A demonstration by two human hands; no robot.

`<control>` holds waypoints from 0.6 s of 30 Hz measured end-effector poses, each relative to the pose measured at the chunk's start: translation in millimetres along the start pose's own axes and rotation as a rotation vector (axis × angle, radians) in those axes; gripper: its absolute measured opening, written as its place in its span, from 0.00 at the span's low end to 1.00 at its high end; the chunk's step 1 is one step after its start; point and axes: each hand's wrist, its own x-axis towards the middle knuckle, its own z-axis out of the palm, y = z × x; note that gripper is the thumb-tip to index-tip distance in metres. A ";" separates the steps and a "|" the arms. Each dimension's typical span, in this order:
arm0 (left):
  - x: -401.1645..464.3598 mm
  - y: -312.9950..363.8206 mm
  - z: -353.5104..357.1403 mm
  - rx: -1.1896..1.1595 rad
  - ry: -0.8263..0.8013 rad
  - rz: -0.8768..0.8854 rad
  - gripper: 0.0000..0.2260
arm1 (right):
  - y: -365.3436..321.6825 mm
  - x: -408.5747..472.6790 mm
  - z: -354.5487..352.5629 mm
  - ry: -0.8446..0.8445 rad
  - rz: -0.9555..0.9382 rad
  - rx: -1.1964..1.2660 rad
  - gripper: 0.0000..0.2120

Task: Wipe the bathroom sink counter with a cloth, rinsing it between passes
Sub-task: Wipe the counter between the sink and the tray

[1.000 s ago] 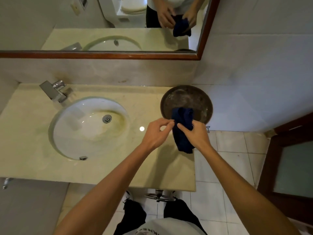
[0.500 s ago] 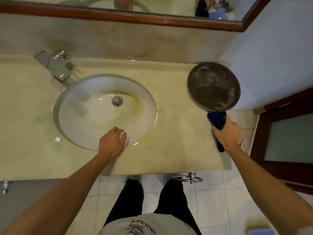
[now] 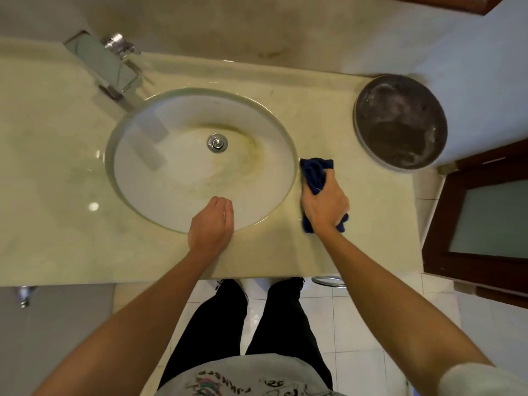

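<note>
The right hand (image 3: 324, 202) presses a crumpled dark blue cloth (image 3: 315, 174) flat onto the pale cream stone counter (image 3: 357, 224), fingers curled over it, with bunches of fabric showing beyond the fingertips and behind the wrist. The cloth's far left corner lies just beside the right rim of the round white undermount basin (image 3: 160, 178), touching or nearly touching that edge; I cannot tell which. The left hand (image 3: 211, 222) rests at the basin's near rim, fingers together and loosely bent, holding nothing.

To the right of the cloth lies a bare strip of counter running to the right edge, where the slab ends against a dark wooden door frame (image 3: 434, 212). At the far right corner sits a round dark metal pan (image 3: 400, 121), its rim overhanging the counter's right edge, well apart from the cloth. A square chrome faucet (image 3: 105, 67) stands at the far left of the basin. Between the hands and the counter's near edge is an open band of stone, and below it white floor tiles (image 3: 351, 324).
</note>
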 end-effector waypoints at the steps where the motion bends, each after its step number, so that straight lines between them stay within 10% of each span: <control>1: -0.3 -0.1 0.0 0.007 0.001 0.002 0.13 | -12.7 -6.2 6.8 -0.020 -0.005 0.035 0.11; 12: -0.6 -0.8 -0.9 0.048 -0.027 -0.046 0.20 | -43.8 4.5 -32.0 -0.314 0.164 0.960 0.10; 18: 2.5 -0.4 2.2 0.109 -0.033 -0.048 0.20 | 80.3 60.5 -148.1 -0.056 -0.025 0.596 0.18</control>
